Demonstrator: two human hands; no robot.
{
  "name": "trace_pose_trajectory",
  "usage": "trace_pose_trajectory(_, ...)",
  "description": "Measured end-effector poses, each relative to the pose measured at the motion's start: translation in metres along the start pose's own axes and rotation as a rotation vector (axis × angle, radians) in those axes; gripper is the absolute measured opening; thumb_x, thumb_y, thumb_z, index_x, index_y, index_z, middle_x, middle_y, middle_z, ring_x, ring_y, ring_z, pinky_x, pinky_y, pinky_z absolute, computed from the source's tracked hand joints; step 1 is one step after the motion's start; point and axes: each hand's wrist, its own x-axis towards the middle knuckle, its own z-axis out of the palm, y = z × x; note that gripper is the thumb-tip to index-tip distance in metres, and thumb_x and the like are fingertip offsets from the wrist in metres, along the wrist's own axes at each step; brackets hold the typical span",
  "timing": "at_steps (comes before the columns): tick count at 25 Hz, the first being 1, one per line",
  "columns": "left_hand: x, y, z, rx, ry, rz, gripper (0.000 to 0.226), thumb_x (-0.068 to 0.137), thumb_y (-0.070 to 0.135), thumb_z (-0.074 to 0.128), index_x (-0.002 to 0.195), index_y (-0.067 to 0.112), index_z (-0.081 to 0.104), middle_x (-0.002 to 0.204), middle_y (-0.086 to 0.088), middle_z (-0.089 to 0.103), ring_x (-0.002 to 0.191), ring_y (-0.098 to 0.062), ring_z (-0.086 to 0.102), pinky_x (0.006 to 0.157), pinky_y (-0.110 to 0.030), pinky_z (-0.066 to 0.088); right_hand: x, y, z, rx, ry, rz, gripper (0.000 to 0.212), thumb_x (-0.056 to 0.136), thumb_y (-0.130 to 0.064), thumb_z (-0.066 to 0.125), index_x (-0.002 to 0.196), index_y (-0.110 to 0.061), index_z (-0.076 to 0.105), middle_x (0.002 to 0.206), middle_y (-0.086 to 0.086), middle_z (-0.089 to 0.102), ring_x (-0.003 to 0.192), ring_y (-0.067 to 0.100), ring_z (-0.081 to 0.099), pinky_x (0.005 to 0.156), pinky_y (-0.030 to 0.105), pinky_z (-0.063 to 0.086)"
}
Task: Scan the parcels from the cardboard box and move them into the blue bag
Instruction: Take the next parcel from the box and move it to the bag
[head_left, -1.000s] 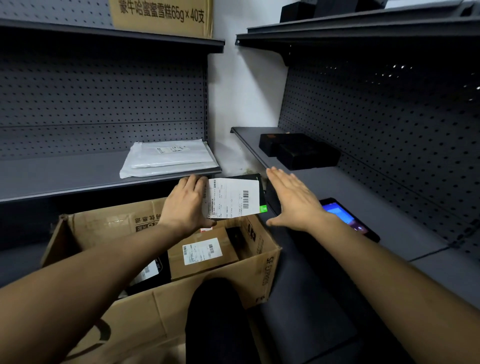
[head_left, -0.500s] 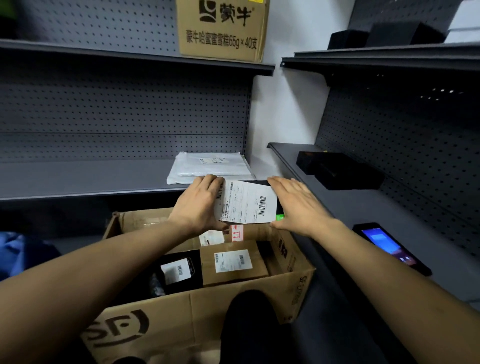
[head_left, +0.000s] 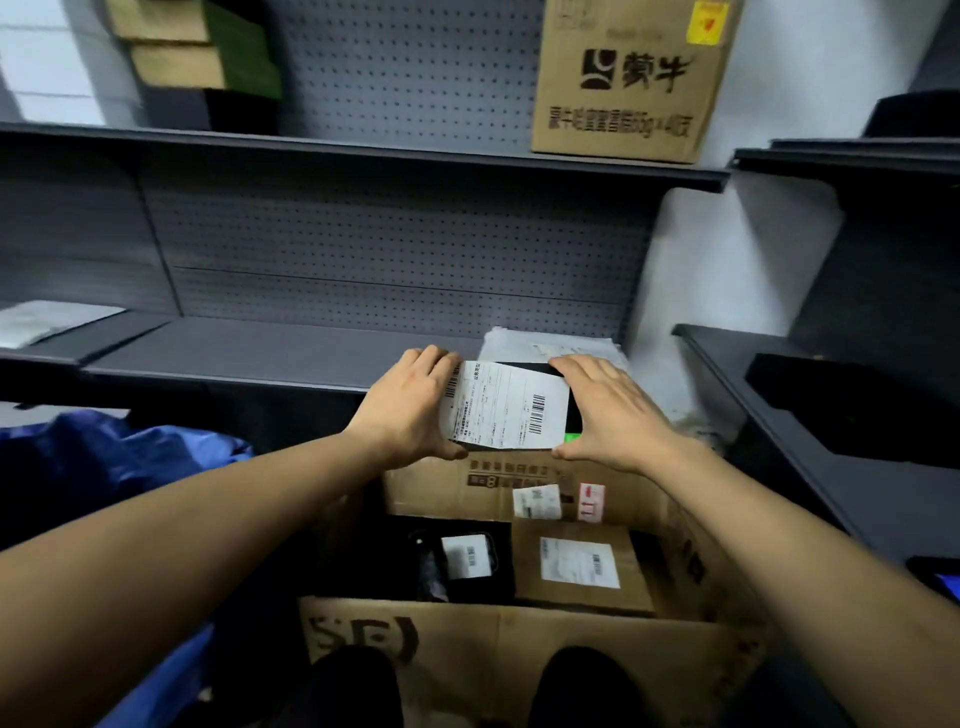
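Note:
A black parcel (head_left: 506, 408) with a white barcode label hangs above the far side of the open cardboard box (head_left: 467, 649). My left hand (head_left: 410, 405) grips its left edge, thumb underneath. My right hand (head_left: 613, 410) holds its right edge, fingers over the top and thumb at the bottom corner. Inside the box lie a black parcel (head_left: 467, 558) and a brown parcel (head_left: 576, 566), both labelled. The blue bag (head_left: 104, 457) sits crumpled to the left of the box. At the right edge, only a corner of the scanner's blue screen (head_left: 943, 582) shows.
Grey pegboard shelves stand ahead and to the right. White mailers (head_left: 550, 343) lie on the shelf just behind the held parcel. Another white mailer (head_left: 47, 322) lies far left. A printed carton (head_left: 623, 83) sits on the upper shelf. Black boxes (head_left: 857, 400) rest on the right shelf.
My right hand, apart from the parcel a second ago, has closed in and taken its right edge. My view has swung left, bringing the blue bag in and pushing the scanner to the edge.

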Motion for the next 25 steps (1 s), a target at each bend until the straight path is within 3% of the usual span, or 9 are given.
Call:
trace_pose_trajectory(17, -0.145, -0.186, -0.088, 0.206, 0.012, -0.409, 0.109, 0.053, 0.065, 0.084, 0.139, 0.013, 0.042, 0.127, -0.003, 0.049, 0.114, -0.025, 0.046, 0.1, -0.035, 0.04, 0.149, -0.23, 0.031, 0.126, -0.031, -0.449, 0.112, 0.061, -0.048, 0.087, 0.152, -0.018, 0.029, 0.149, -0.001, 0.038, 0.135, 0.022, 0.035, 0.112, 0.037, 0.032)
trace_pose_trajectory(25, -0.214, -0.242, -0.095, 0.175, -0.042, -0.609, 0.111, 0.052, 0.067, 0.081, 0.141, 0.011, 0.042, 0.13, -0.005, 0.048, 0.117, -0.027, 0.045, 0.097, -0.045, 0.047, 0.182, -0.325, 0.067, 0.16, -0.102, -0.603, 0.111, 0.06, -0.048, 0.088, 0.151, -0.016, 0.031, 0.148, 0.003, 0.04, 0.133, 0.026, 0.038, 0.111, 0.037, 0.033)
